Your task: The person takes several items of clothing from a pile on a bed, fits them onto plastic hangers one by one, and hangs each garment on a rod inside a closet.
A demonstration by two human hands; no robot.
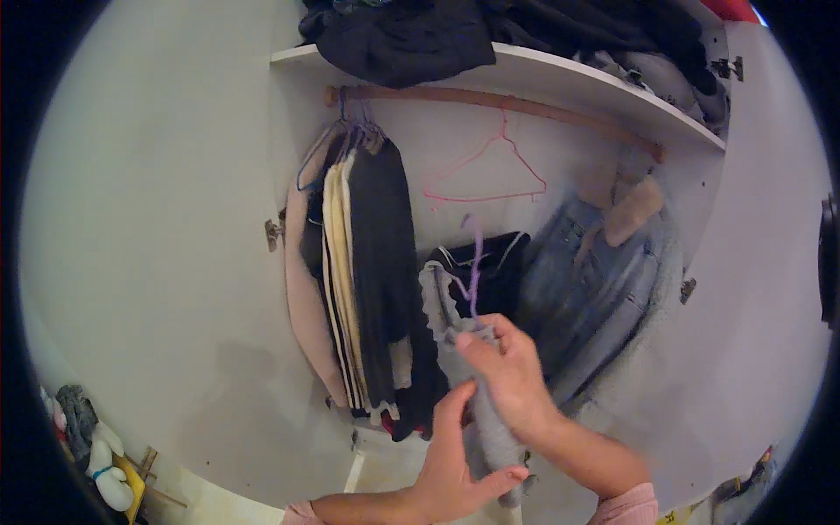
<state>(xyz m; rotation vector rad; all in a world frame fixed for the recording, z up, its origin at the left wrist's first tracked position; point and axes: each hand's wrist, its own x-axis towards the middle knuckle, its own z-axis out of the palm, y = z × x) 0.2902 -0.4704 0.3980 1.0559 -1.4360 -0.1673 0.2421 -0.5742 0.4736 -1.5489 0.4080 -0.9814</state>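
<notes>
A light grey garment (492, 413) with a ruffled edge hangs from a purple hanger (477, 269) in front of me. My right hand (515, 374) grips both near the garment's top, its thumb across the cloth just below the hanger's hook. Lower down, my left hand (449, 453) touches the garment's left side. Its thumb and index finger are spread wide, and the thumb crosses the lower cloth; its other fingers are hidden. The purple hook stands off the wooden rod (459, 96), below an unused pink hanger (502, 154).
The wardrobe holds dark, cream and pink clothes (354, 262) on the left. A black top (492, 262) and denim garments (584, 282) hang behind my hands. Dark clothing (407, 42) overhangs the upper shelf (590, 79). Open doors (151, 230) flank the opening. A white plush toy (108, 469) lies lower left.
</notes>
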